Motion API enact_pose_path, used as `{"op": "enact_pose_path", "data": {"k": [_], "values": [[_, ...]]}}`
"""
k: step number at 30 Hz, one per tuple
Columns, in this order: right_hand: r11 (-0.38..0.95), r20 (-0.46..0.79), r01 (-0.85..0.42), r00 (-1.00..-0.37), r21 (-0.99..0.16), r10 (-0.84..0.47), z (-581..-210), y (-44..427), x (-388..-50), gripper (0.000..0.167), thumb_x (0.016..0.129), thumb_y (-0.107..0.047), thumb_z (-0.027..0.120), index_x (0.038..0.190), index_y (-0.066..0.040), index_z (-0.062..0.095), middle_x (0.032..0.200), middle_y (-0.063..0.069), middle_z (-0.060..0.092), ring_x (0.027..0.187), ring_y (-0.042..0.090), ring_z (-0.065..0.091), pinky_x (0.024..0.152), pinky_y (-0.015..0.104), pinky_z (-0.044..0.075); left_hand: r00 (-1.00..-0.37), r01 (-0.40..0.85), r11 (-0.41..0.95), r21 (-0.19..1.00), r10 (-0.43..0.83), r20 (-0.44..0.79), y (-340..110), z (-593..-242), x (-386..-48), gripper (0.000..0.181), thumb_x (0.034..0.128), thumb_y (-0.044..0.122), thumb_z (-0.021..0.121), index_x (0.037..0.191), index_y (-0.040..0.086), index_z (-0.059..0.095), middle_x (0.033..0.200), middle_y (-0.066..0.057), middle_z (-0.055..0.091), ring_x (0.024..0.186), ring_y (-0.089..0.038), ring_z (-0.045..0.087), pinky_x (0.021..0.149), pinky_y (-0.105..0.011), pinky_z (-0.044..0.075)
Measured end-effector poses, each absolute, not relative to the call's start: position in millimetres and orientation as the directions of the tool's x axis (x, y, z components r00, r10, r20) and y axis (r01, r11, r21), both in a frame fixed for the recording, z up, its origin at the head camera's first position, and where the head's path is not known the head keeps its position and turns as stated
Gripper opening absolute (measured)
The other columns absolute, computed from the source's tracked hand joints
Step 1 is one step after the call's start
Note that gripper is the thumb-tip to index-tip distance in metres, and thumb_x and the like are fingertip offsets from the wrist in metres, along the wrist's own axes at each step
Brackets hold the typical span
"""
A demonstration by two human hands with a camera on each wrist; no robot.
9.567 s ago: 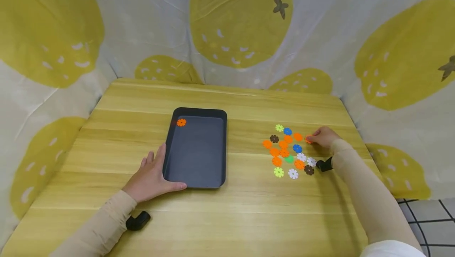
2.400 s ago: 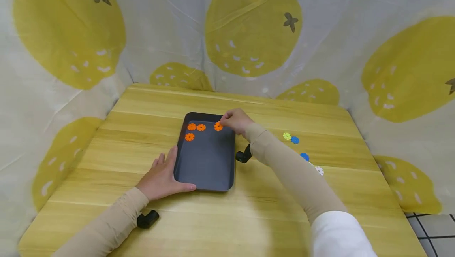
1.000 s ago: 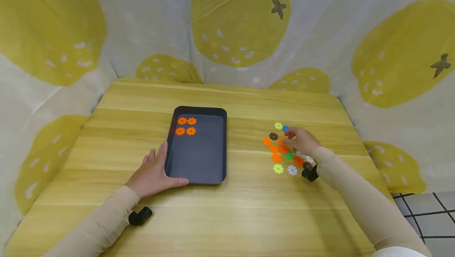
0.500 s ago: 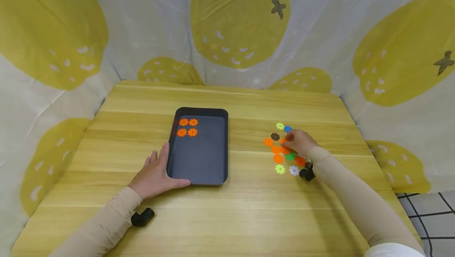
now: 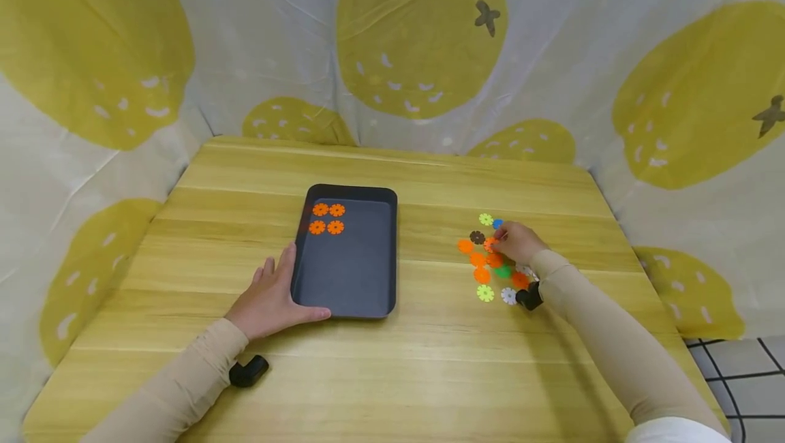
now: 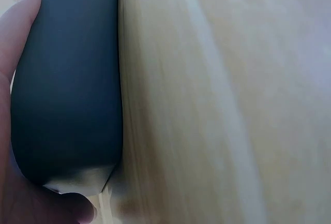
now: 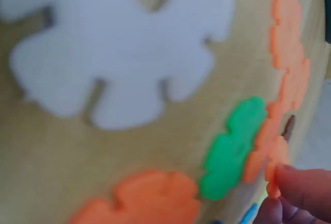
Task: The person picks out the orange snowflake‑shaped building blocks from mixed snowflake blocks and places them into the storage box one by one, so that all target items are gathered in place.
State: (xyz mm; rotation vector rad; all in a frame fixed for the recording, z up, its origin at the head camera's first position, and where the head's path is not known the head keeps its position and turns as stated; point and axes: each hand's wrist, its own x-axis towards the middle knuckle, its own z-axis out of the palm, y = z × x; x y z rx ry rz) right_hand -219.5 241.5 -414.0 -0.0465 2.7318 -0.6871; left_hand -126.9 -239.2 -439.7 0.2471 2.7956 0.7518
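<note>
My left hand [image 5: 266, 301] lies against the near left corner of a dark grey baking tray [image 5: 345, 272]. Its fingers are stretched along the tray's side, the thumb along the near edge. Inside, at the far left, orange notched plastic discs [image 5: 336, 210] form two short rows. My right hand [image 5: 520, 242] pinches an orange disc [image 7: 276, 164] between thumb and fingers, over a loose group on the table. Around it lie several more orange discs [image 5: 482, 275], a green disc [image 7: 235, 149], a brown disc [image 5: 477, 237] and a white disc [image 5: 508, 295]. The hand and wrist cover part of the group.
Everything stands on a wooden table [image 5: 392, 382]. Yellow-green discs [image 5: 485, 293] sit at the near and far ends of the group, and a blue disc [image 5: 497, 223] shows beside the right fingers. A lemon-patterned cloth [image 5: 423, 41] hangs around the back and sides.
Over these seconds the tray's orange discs went from one to several in two rows. My right hand returned from the tray to the group and now pinches another orange disc. The left hand stayed.
</note>
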Motion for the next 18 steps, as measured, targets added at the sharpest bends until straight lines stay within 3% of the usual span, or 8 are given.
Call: {"op": "enact_pose_path", "data": {"k": [4,7,12,16,18], "values": [[0.872,-0.237,-0.008,-0.961,-0.489,-0.142,-402.0,233.2,-220.6,0.018,0.104,-0.017,0.055,0.103,0.0,0.062,0.099,0.015,0.065,0.081,0.021,0.054,0.076,0.033,0.047,-0.957,0.105,0.851,0.514,0.227,-0.18,-239.8,-439.6,-127.2,0.153,0.0616,0.089,0.07,0.163,0.007,-0.009,0.165,-0.034,0.015,0.15,-0.061,0.01,0.114,-0.075,0.026],[0.831,-0.216,-0.03,-0.96,-0.556,-0.179,-380.7,208.4,-222.2,0.019,0.106,-0.018,0.052,0.106,-0.001,0.061,0.099,0.014,0.061,0.079,0.018,0.05,0.075,0.033,0.045,-0.956,0.109,0.85,0.515,0.231,-0.18,-240.1,-438.9,-127.3,0.152,0.0625,0.088,0.071,0.163,0.006,-0.009,0.165,-0.034,0.015,0.15,-0.061,0.009,0.115,-0.074,0.025],[0.738,-0.214,-0.062,-0.938,-0.671,-0.273,-349.1,133.2,-229.9,0.02,0.105,-0.021,0.054,0.106,-0.003,0.063,0.099,0.012,0.061,0.069,0.016,0.044,0.066,0.032,0.043,-0.957,0.11,0.844,0.525,0.233,-0.174,-240.5,-438.3,-127.1,0.151,0.0633,0.085,0.073,0.163,0.005,-0.008,0.165,-0.033,0.016,0.151,-0.06,0.008,0.118,-0.073,0.02],[0.683,-0.202,-0.1,-0.916,-0.723,-0.347,-345.3,65.8,-236.3,0.015,0.101,-0.015,0.058,0.097,-0.004,0.067,0.102,0.008,0.066,0.074,0.015,0.043,0.068,0.029,0.038,-0.955,0.108,0.84,0.532,0.236,-0.178,-240.0,-440.1,-126.6,0.151,0.0634,0.086,0.073,0.163,0.006,-0.009,0.166,-0.031,0.016,0.152,-0.059,0.007,0.121,-0.07,0.015],[0.658,-0.223,-0.08,-0.904,-0.749,-0.364,-349.5,34.0,-237.8,0.016,0.099,-0.012,0.059,0.088,-0.005,0.067,0.093,0.005,0.065,0.068,0.015,0.04,0.067,0.029,0.037,-0.955,0.112,0.838,0.534,0.239,-0.175,-239.8,-440.4,-126.0,0.151,0.064,0.085,0.073,0.163,0.005,-0.008,0.167,-0.029,0.017,0.152,-0.058,0.006,0.121,-0.07,0.014]]}}
